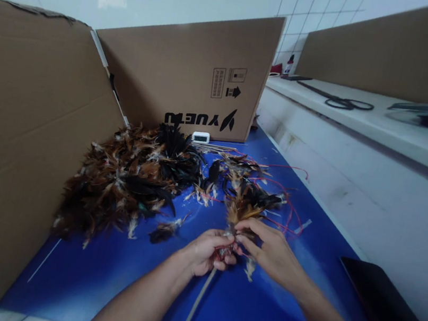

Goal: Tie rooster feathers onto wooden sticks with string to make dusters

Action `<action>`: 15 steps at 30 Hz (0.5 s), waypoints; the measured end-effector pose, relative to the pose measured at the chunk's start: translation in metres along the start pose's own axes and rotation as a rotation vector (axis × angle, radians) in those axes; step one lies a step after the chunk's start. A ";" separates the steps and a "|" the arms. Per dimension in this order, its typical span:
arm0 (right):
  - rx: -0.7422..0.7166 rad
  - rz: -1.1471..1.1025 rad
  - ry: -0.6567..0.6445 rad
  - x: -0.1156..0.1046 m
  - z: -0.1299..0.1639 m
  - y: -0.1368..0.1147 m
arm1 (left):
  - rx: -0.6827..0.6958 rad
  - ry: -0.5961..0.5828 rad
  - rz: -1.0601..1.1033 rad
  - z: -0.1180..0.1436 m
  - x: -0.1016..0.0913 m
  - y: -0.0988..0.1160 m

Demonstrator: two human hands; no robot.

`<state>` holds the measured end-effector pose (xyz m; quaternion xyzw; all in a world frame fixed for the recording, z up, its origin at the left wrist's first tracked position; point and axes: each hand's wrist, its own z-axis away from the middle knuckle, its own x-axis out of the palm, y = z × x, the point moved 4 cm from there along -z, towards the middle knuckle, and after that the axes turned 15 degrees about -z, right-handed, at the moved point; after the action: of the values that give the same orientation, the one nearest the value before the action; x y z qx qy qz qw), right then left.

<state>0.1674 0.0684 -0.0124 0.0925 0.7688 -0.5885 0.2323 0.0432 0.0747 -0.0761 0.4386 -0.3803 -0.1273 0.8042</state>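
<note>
While the left hand (208, 253) curls shut around the top of a thin pale stick (194, 305), the right hand (271, 249) comes in from the other side, fingers pinched together on the small feather bundle (241, 210) at the stick's tip. The two hands meet there, fingertips touching, over the middle of the blue surface (108, 273), toward its near edge. The stick runs down from the left fist to the near edge. Red string (289, 206) shows at the base of the bundle between the hands, and more of it loops loosely just beyond, toward the right edge of the surface. Further out, a big heap of brown and black feathers (130, 180) lies spread over the far left part of the surface, well apart from the hands. A small white device (201, 137) sits at the far edge, right against a cardboard panel (194, 77) printed with black marks. Another cardboard panel (19, 142) stands along the left edge. Off to the right, a dark flat object (389, 305) lies by the near right corner, and scissors (347, 102) rest on the white ledge (403, 132) beyond.
</note>
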 end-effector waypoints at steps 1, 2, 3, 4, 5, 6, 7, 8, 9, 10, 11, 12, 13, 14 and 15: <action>0.002 0.000 0.014 0.000 0.000 0.001 | 0.007 0.008 0.003 0.000 0.000 0.000; 0.006 -0.002 0.024 0.001 0.000 0.002 | 0.010 0.012 0.006 0.000 0.000 0.000; 0.009 -0.004 0.034 0.001 0.000 0.003 | 0.015 0.015 0.010 0.000 0.001 0.001; 0.010 -0.006 0.042 0.002 0.000 0.005 | 0.019 0.016 0.015 0.001 0.002 0.001; 0.008 -0.007 0.050 0.002 0.000 0.006 | 0.023 0.012 0.020 0.001 0.002 0.002; 0.005 -0.007 0.057 0.002 0.000 0.006 | 0.028 0.007 0.022 0.001 0.003 0.002; 0.001 -0.007 0.062 0.003 0.001 0.007 | 0.031 0.002 0.023 0.002 0.004 0.003; -0.002 -0.006 0.065 0.003 0.001 0.007 | 0.034 -0.001 0.023 0.002 0.005 0.003; -0.008 -0.005 0.072 0.004 0.001 0.007 | 0.038 -0.001 0.021 0.002 0.005 0.003; -0.014 -0.003 0.079 0.004 0.001 0.007 | 0.042 0.006 0.017 0.002 0.005 0.003; -0.022 0.000 0.089 0.004 0.001 0.007 | 0.049 0.018 0.013 0.002 0.005 0.004; -0.031 0.003 0.102 0.004 0.001 0.007 | 0.055 0.032 0.009 0.002 0.004 0.004; -0.038 0.006 0.113 0.004 0.001 0.007 | 0.061 0.044 0.005 0.003 0.004 0.004; -0.045 0.007 0.124 0.003 0.001 0.008 | 0.065 0.055 0.002 0.002 0.004 0.004; -0.050 0.005 0.134 0.003 0.001 0.008 | 0.067 0.062 0.000 0.002 0.004 0.004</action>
<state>0.1689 0.0696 -0.0210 0.1279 0.7967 -0.5612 0.1843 0.0434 0.0738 -0.0700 0.4693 -0.3591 -0.1007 0.8004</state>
